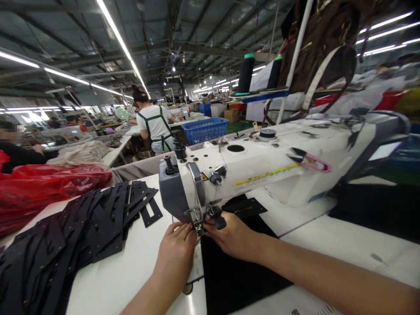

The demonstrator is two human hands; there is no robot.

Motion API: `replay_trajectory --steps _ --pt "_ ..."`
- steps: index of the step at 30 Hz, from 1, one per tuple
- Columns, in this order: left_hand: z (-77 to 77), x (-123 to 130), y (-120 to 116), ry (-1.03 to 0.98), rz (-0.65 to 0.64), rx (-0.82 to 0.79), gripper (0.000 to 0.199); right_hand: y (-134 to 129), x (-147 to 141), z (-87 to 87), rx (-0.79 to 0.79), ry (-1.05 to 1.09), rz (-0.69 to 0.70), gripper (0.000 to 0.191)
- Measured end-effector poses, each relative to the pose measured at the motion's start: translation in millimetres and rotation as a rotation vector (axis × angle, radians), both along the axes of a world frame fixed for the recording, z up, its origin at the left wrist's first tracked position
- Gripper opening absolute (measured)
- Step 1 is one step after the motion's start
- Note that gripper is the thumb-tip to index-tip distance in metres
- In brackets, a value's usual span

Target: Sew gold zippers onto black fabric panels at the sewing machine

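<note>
A white industrial sewing machine [256, 162] stands before me, its presser foot [198, 229] lowered near my fingertips. A piece of black fabric [236, 280] lies on the machine bed, running from under the needle area towards me. To the left of the foot, my left hand [177, 249] is closed, fingers bent and pressed together; whatever lies beneath its fingertips is hidden. From the other side my right hand [234, 238] grips the black fabric close to the foot, its fingertips partly covered by the machine's parts. A black strip with a slot [247, 208] lies behind my right hand.
Many overlapping black cut pieces [82, 227] cover the table's left side, beside red plastic [49, 188]. Pink-handled snips [310, 161] rest on the machine arm. Thread cones [246, 74] stand behind it. Beyond are a blue basket [205, 130] and a person [155, 124] facing away.
</note>
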State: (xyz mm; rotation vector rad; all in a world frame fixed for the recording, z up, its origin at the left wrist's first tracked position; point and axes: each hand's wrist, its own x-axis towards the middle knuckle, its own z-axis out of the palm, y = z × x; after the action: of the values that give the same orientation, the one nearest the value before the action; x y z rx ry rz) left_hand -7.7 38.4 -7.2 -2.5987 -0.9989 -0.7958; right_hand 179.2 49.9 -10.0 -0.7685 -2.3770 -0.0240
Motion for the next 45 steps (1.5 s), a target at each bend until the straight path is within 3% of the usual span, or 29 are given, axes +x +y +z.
replay_trajectory --steps 5,10,15,16,18,21,28,30,35,38,41,43,45 --pt "1.8 -0.2 0.7 0.023 -0.009 -0.017 0.017 2.4 -1.5 0.9 -0.025 -0.051 -0.030 0.014" --pt "7.5 0.9 1.2 0.027 0.022 -0.026 0.017 -1.9 4.4 12.6 -0.036 -0.111 -0.107 0.007" --pt "18.8 -10.0 -22.2 0.023 0.042 -0.078 0.017 -59.2 25.5 14.7 0.037 -0.140 -0.343 0.055" --pt "19.0 -13.2 -30.8 0.003 0.037 -0.097 0.017 -74.0 28.5 10.8 0.063 -0.180 -0.334 0.057" --pt "15.8 -18.8 -48.5 -0.058 0.026 -0.135 0.019 -98.9 31.2 0.9 0.146 -0.207 -0.265 0.044" --pt "6.4 -24.1 -68.4 -0.123 0.035 -0.163 0.022 -118.1 31.7 -9.5 0.265 -0.194 -0.243 0.036" --pt "-6.1 -25.7 -79.2 -0.091 0.081 -0.194 0.025 -112.7 52.9 -0.1 0.284 -0.278 -0.324 0.041" --pt "-2.9 -25.4 -78.8 -0.084 0.079 -0.193 0.027 -110.6 54.2 5.9 0.262 -0.205 -0.268 0.042" --pt "19.9 -26.8 -77.6 -0.021 0.077 -0.270 0.030 -111.7 35.1 21.2 0.039 0.072 -0.107 0.029" --pt "27.5 -29.8 -76.8 0.073 0.085 -0.313 0.034 -113.0 30.1 13.8 0.177 -0.013 -0.125 0.021" --pt "25.0 -32.6 -74.9 0.133 0.079 -0.357 0.039 -114.3 37.2 0.8 0.294 -0.172 -0.095 0.026" --pt "21.7 -28.9 -74.2 0.116 0.096 -0.419 0.039 -113.9 42.1 3.6 0.228 -0.126 -0.027 0.025" --pt "19.5 -16.1 -75.8 0.052 0.127 -0.495 0.040 -109.5 42.4 21.3 0.054 -0.007 -0.066 0.025"
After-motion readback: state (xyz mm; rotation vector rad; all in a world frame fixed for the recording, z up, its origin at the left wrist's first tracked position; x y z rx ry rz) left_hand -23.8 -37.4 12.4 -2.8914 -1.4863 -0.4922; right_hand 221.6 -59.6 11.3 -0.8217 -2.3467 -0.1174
